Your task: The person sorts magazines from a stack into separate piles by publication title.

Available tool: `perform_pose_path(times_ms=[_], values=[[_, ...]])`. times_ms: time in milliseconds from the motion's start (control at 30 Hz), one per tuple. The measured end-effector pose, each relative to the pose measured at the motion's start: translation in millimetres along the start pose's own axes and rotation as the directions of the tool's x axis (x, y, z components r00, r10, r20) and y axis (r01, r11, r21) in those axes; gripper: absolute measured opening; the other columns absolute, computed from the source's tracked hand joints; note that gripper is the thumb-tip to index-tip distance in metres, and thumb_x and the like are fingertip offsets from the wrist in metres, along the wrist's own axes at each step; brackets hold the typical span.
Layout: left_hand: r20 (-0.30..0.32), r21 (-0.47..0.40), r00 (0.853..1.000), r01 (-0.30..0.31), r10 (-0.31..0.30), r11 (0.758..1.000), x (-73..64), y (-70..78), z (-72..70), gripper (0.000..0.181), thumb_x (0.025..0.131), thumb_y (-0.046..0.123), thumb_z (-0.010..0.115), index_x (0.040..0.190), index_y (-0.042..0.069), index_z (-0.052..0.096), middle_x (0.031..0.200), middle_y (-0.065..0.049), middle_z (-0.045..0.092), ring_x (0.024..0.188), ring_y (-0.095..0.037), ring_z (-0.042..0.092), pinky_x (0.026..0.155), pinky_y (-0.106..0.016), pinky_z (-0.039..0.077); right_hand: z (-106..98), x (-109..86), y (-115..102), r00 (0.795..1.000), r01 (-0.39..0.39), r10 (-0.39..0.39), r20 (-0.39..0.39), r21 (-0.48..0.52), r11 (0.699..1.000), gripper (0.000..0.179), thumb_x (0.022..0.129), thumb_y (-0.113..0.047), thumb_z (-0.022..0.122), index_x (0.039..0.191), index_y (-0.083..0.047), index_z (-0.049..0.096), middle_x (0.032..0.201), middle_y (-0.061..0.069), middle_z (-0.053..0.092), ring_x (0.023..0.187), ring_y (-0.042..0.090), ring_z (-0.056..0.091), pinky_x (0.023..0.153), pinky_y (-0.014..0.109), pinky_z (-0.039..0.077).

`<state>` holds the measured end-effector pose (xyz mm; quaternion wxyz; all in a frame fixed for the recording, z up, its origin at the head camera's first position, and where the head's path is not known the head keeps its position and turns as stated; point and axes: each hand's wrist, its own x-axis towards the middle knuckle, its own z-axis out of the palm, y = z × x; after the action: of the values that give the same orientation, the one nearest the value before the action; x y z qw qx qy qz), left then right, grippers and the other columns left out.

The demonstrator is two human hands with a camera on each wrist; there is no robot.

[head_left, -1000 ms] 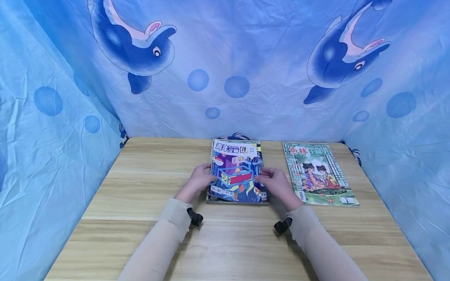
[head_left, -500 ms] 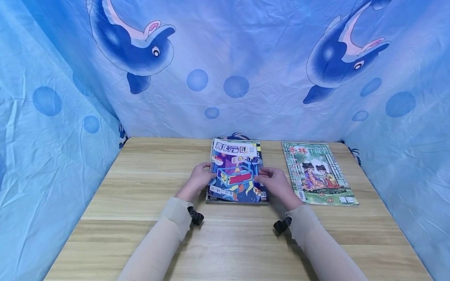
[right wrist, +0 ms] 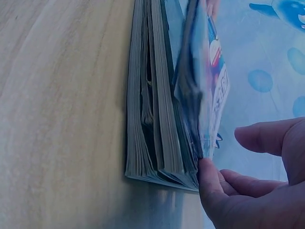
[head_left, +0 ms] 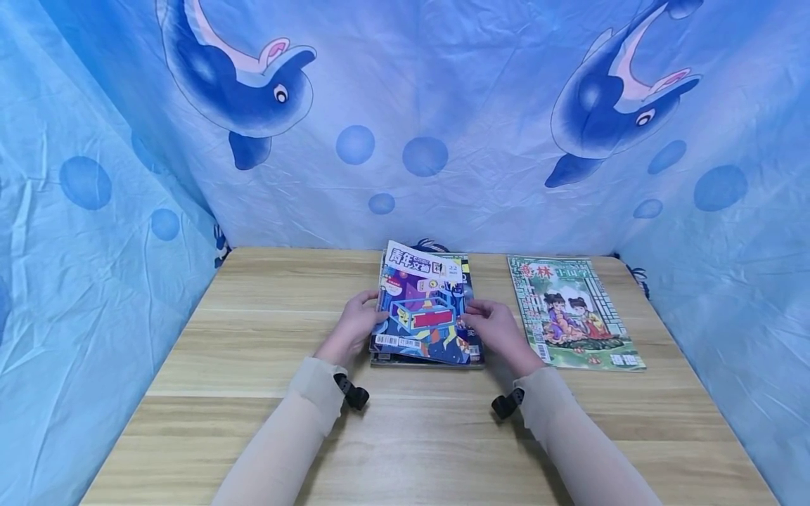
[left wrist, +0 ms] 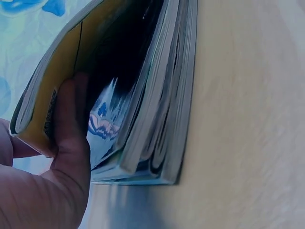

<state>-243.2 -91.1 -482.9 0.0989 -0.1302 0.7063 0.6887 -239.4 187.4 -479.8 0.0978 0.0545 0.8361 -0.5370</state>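
Note:
A purple-and-blue magazine (head_left: 425, 320) with a white title band lies uppermost on a stack of magazines (left wrist: 178, 119). My left hand (head_left: 353, 323) pinches its left side between thumb and fingers. In the left wrist view the magazine's lifted side (left wrist: 52, 71) stands away from the stack, with a dark gap below. My right hand (head_left: 498, 336) is at the stack's right side. There, in the right wrist view, a fingertip (right wrist: 206, 168) touches the edge of the upper magazine, while the thumb (right wrist: 259, 137) stays apart from it.
To the right lies a green magazine (head_left: 572, 316) with two cartoon children on its cover, flat on the wooden table (head_left: 430, 436). A blue cloth (head_left: 481, 204) with dolphins hangs behind and along both sides. Both wrists wear black cameras.
The top magazine's left side has risen with my left hand, and its top left corner has tilted up and away from the stack. My right hand has hardly moved.

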Motion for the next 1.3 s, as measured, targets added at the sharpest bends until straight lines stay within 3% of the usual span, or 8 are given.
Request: perform_pose_path(times_ms=[300,467,567,667,867,967,1133,1300], values=[[0.037,-0.2,0.999,0.006,0.002,0.98,-11.8,1.6,-3.8,0.059,0.098,-0.005,0.058,0.152,0.012,0.042,0.126,-0.023,0.063,0.101,-0.031,0.068,0.084,-0.039,0.058,-2,-0.4,-4,0.999,0.038,-0.039,0.027,0.027,0.999,0.065,0.095,-0.024,0.074,0.15,-0.005,0.047,0.136,0.014,0.059,0.124,0.029,0.056,0.103,0.046,0.047],[0.062,-0.258,0.998,0.0,0.017,0.966,-20.2,7.8,-4.2,0.059,0.099,-0.004,0.057,0.153,0.013,0.04,0.125,-0.026,0.062,0.102,-0.032,0.068,0.085,-0.041,0.058,-5,3.3,-5,0.996,-0.032,0.019,0.089,0.15,0.988,0.076,0.091,-0.031,0.079,0.154,-0.006,0.042,0.136,0.015,0.061,0.119,0.027,0.061,0.101,0.045,0.049],[0.073,-0.269,0.997,-0.005,0.026,0.963,-23.8,9.6,-5.0,0.058,0.099,-0.003,0.057,0.153,0.013,0.04,0.125,-0.025,0.062,0.1,-0.031,0.068,0.084,-0.041,0.058,-5,5.4,-7,0.991,-0.061,0.032,0.128,0.23,0.971,0.079,0.09,-0.029,0.081,0.154,-0.006,0.041,0.136,0.015,0.062,0.116,0.026,0.064,0.1,0.043,0.05],[0.076,-0.276,0.997,-0.011,0.033,0.961,-25.7,8.8,-8.4,0.057,0.099,-0.003,0.057,0.152,0.01,0.041,0.124,-0.025,0.062,0.098,-0.029,0.069,0.083,-0.04,0.059,-3,5.7,-9,0.992,-0.031,-0.002,0.129,0.257,0.966,0.077,0.09,-0.026,0.081,0.153,-0.007,0.042,0.134,0.013,0.063,0.114,0.025,0.065,0.097,0.041,0.052],[0.044,-0.254,0.998,-0.034,0.046,0.967,-27.1,5.4,-21.7,0.059,0.096,-0.006,0.059,0.151,0.006,0.039,0.125,-0.026,0.062,0.099,-0.028,0.069,0.084,-0.038,0.058,9,4.7,-19,0.994,0.089,-0.1,0.046,0.201,0.976,0.072,0.087,-0.022,0.084,0.149,-0.01,0.05,0.131,0.012,0.065,0.114,0.024,0.065,0.093,0.037,0.054],[0.017,-0.212,0.999,-0.047,0.052,0.976,-27.5,5.2,-29.4,0.059,0.097,-0.006,0.059,0.151,0.005,0.039,0.125,-0.026,0.063,0.099,-0.029,0.069,0.084,-0.037,0.058,17,5.3,-24,0.99,0.123,-0.135,0.049,0.197,0.973,0.07,0.086,-0.017,0.084,0.147,-0.008,0.051,0.129,0.014,0.066,0.115,0.025,0.065,0.093,0.036,0.054],[-0.007,-0.156,0.999,-0.045,0.044,0.987,-29.0,5.8,-42.4,0.058,0.098,-0.005,0.059,0.152,0.004,0.04,0.126,-0.026,0.063,0.101,-0.029,0.069,0.084,-0.036,0.058,30,5.1,-29,0.985,0.143,-0.16,0.065,0.209,0.967,0.066,0.086,-0.013,0.083,0.144,-0.005,0.052,0.122,0.013,0.068,0.109,0.026,0.067,0.09,0.036,0.056],[-0.011,-0.162,1.0,-0.025,0.024,0.987,-30.4,3.6,-59.7,0.058,0.098,-0.004,0.058,0.152,0.003,0.039,0.127,-0.026,0.062,0.097,-0.026,0.069,0.081,-0.035,0.058,43,4.8,-32,0.987,0.116,-0.14,0.084,0.24,0.964,0.069,0.087,-0.017,0.083,0.147,-0.004,0.05,0.126,0.013,0.067,0.11,0.026,0.067,0.09,0.037,0.056]])
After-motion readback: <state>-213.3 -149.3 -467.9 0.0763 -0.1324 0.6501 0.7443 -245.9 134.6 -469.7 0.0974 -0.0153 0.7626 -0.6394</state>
